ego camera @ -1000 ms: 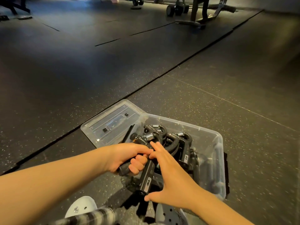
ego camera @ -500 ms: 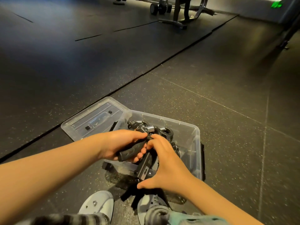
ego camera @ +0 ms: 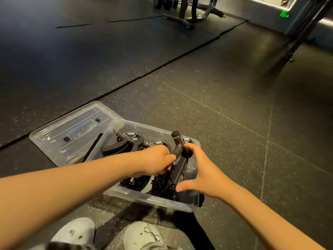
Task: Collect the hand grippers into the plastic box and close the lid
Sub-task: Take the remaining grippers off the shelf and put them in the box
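A clear plastic box (ego camera: 144, 196) stands on the floor in front of my feet, with several black hand grippers (ego camera: 126, 144) piled inside. My left hand (ego camera: 156, 160) grips one black hand gripper (ego camera: 177, 145) by its handle, low over the box; its curved end sticks up above the far rim. My right hand (ego camera: 201, 170) reaches in from the right with spread fingers, the fingertips touching that gripper and the thumb low over the pile. The clear lid (ego camera: 72, 134) lies flat on the floor, against the box's left far corner.
My two light grey clogs (ego camera: 142, 235) stand just before the box. Dark speckled rubber floor mats with seams spread all around. A weight bench frame (ego camera: 187, 17) and dumbbells stand far back; a dark machine frame (ego camera: 304, 27) rises at the top right.
My left hand has carried its hand gripper right and deeper into the box, turning it so its end points up. My right hand stayed beside it. The camera swung rightward.
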